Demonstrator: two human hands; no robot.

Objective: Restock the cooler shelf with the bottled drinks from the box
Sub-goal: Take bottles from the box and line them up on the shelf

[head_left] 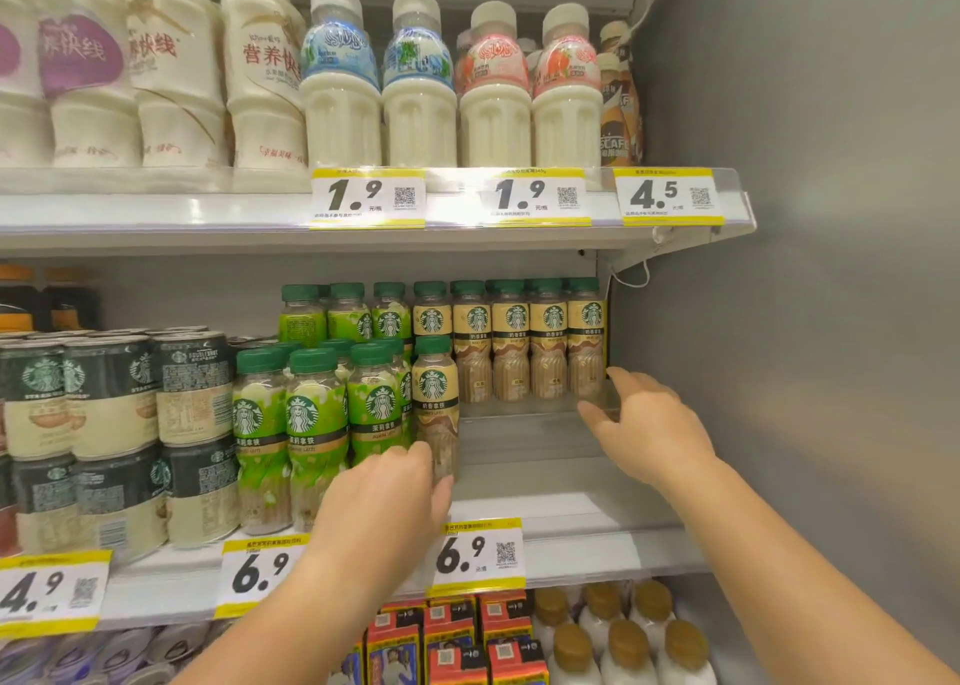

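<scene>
Latte bottle (435,403) stood upright at twelve o'clock from my left hand (387,497), which clasped its base, while my right hand (649,424), spread open, hovered by the back row (530,341).

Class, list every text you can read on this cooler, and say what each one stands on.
"1.9": two upper price tags
"4.5": right upper tag
"6.9": two middle-shelf tags
"4.9": left tag
"营养快": white bottle
"SCAF": brown bottle
"茉莉拿铁": green bottle
"奶香拿铁": tan bottle
Fine print on tags and cans: too blurred.
</scene>
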